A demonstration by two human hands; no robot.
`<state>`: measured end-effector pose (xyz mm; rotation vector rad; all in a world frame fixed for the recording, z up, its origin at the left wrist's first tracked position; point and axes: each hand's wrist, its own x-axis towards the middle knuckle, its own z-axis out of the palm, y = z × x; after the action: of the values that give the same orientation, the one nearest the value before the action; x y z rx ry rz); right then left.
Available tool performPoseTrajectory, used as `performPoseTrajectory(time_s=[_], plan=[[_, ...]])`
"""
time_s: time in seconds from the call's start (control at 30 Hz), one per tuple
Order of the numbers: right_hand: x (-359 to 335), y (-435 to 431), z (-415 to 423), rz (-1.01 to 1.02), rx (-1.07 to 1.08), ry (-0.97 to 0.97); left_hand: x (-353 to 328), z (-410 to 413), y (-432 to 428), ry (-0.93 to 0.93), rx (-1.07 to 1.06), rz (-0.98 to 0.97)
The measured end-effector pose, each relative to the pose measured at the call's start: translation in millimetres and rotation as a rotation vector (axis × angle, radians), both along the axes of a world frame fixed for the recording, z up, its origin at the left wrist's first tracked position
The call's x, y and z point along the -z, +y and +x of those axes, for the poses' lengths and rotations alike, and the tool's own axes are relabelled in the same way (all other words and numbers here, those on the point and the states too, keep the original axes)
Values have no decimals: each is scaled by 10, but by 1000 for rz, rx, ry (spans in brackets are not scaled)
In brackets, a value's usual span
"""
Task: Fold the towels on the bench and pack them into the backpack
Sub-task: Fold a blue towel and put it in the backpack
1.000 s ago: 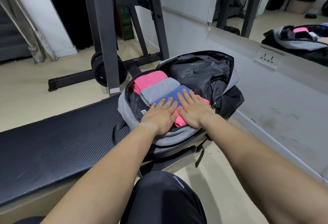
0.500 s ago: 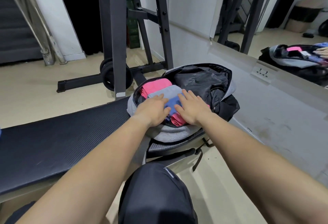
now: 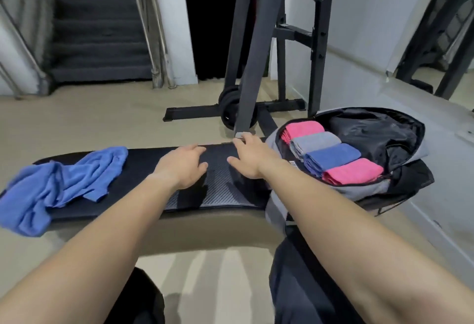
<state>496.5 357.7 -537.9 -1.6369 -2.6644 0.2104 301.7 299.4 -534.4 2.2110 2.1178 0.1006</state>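
While both hands hover empty above it, the long black counter (image 3: pixel 225 195) runs from 9 to 3 o'clock across the view, with the open grey backpack (image 3: pixel 359 193) resting at its 3 o'clock end. One crumpled blue towel (image 3: pixel 59 185) lies unfolded at the 9 o'clock end. Its long axis slants from 7 to 1 o'clock, and its lower part spills over the counter's near edge as far as the border of the view. That towel lies at 9 o'clock from the left hand (image 3: pixel 183 167), which looks the nearer of the two. The right hand (image 3: pixel 250 158) is beside the backpack. Both hands have fingers relaxed and spread, grasping nothing. A row of folded towels (image 3: pixel 333 157), pink, grey, blue and pink, fills the backpack. Whether either palm touches the counter cannot be told, and the backpack's depth beneath the row is hidden.
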Motion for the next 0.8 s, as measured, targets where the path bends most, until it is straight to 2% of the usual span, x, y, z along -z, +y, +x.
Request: performPoseTrajectory(time_s=[0.27, 0.5, 0.6, 0.7, 0.8], plan=[[268, -136, -1515, -85, -234, 19, 269, -1351, -441, -32, -244, 3], [599, -155, -2649, -99, -412, -5, 566, -2386, -692, 15, -475, 122], [750, -120, -3027, -99, -467, 1, 771, -2699, -775, -47, -591, 40], [905, -93, -3313, -104, -515, 33, 957, -2841, -779, -26, -556, -89], [1072, -149, -3430, -93, -519, 68, 1021, -2894, -730, 33, -521, 0]])
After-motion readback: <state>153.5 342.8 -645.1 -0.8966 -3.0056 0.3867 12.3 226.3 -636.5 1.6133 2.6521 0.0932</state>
